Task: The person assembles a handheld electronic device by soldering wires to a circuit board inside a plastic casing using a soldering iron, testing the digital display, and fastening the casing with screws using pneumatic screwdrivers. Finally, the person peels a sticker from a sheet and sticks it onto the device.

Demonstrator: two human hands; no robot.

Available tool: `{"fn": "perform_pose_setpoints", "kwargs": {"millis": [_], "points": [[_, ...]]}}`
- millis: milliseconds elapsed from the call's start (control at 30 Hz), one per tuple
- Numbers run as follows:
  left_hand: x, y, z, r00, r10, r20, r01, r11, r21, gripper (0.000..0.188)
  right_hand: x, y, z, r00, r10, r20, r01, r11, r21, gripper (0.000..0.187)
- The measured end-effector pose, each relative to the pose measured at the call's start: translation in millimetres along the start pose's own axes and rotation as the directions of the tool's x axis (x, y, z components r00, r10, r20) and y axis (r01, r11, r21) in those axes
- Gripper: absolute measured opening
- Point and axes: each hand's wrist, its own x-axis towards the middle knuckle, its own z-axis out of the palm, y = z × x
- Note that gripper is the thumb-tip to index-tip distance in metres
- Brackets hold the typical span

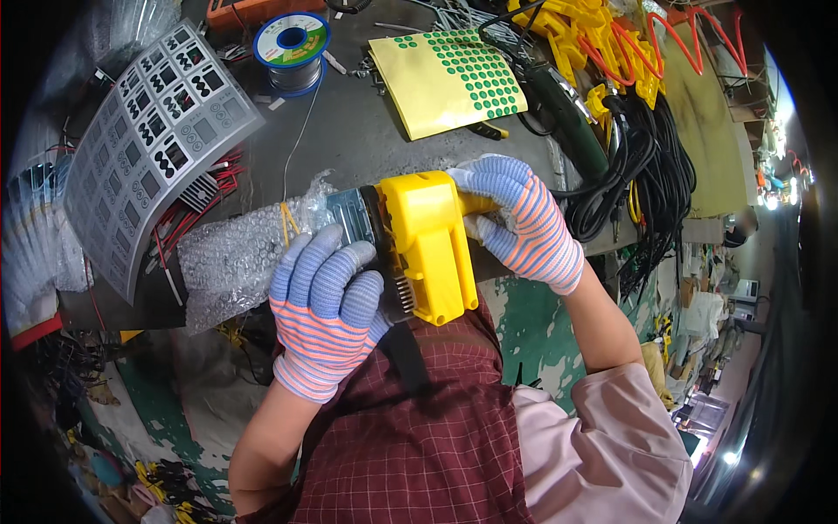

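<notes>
A device with a boxy yellow plastic casing (429,244), a black middle and a blue-grey section lies across in front of me at the bench's near edge. Striped knit gloves cover both hands. My left hand (325,306) curls its fingers over the black and blue-grey part. A clear bubble-wrap sleeve (240,251) with a yellow band round it adjoins the device's left end; whether the end sits inside cannot be made out. On the right, my right hand (528,214) is closed round a yellow stub at the casing's side, its fingertips against the casing.
A printed sheet of labels (144,144) lies left over red wires. Behind stand a solder wire spool (291,54) and a yellow sheet of green round stickers (445,83). Right are a dark green tool (567,122), black cables (668,166) and yellow plastic parts (567,35).
</notes>
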Motion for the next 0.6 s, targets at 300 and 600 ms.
{"fn": "perform_pose_setpoints", "kwargs": {"millis": [300,600], "points": [[-5.0,1.2,6.2,1.000,0.000,-0.028,0.000,1.000,-0.005,0.057,3.0,-9.1,1.4,1.000,0.019,-0.005,-0.020,0.999,-0.050,0.049],[-8.8,0.5,15.2,0.989,0.131,-0.064,-0.120,0.981,0.150,0.052,20.2,-27.0,-22.9,0.988,0.154,0.014,-0.151,0.943,0.295,0.047]]}}
